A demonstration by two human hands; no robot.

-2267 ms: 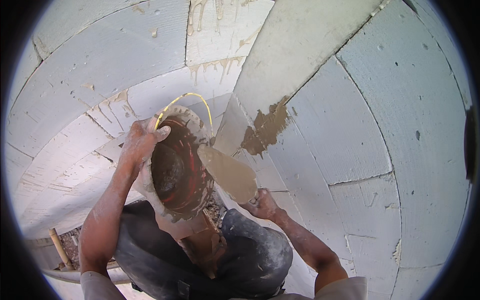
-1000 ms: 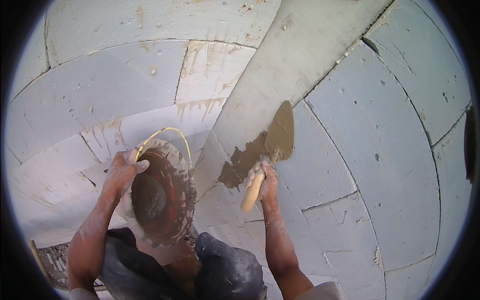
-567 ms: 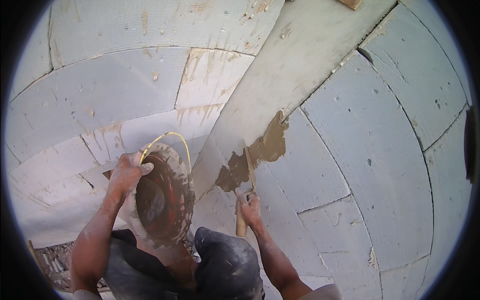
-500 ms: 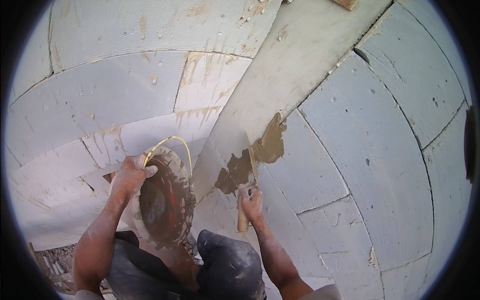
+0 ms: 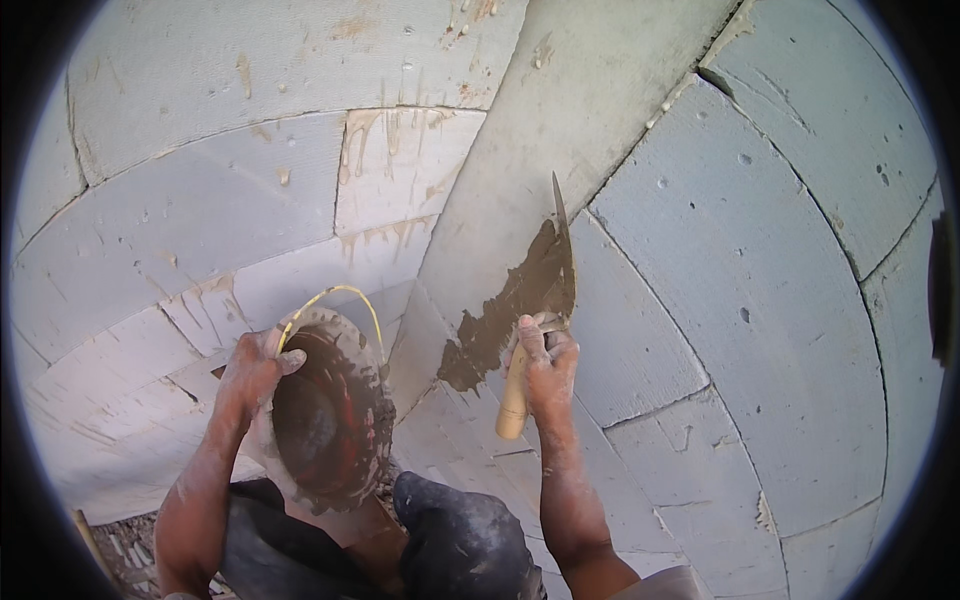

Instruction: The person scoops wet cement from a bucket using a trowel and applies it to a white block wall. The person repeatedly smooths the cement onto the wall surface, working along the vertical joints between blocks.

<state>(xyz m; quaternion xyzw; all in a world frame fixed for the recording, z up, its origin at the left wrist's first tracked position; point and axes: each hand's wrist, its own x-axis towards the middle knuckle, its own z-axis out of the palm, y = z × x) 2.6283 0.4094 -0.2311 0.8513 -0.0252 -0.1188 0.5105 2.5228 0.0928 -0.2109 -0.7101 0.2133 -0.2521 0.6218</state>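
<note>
My left hand (image 5: 250, 378) is closed on the rim of a round, mortar-caked bucket (image 5: 378, 405), near the base of its yellow handle (image 5: 345, 290). The bucket tilts in front of my legs, with grey mortar coating its inside. My right hand (image 5: 549, 365) grips a trowel (image 5: 512, 405) by its pale wooden handle. The trowel's blade points up the wall and shows nearly edge-on, along the right side of a patch of wet brown-grey mortar (image 5: 500, 315). That patch lies over the lower part of a smooth grey strip (image 5: 600, 80) in the corner.
Walls of large pale blocks stand on the left (image 5: 210, 185) and right (image 5: 750, 300) of the strip, with dried drips on the left one. My knees (image 5: 460, 530) are close below the bucket. Rubble (image 5: 130, 550) shows at the lower left.
The trowel has moved up and to the right with my right hand. The mortar is now spread in one longer band up the strip. My left hand still holds the bucket.
</note>
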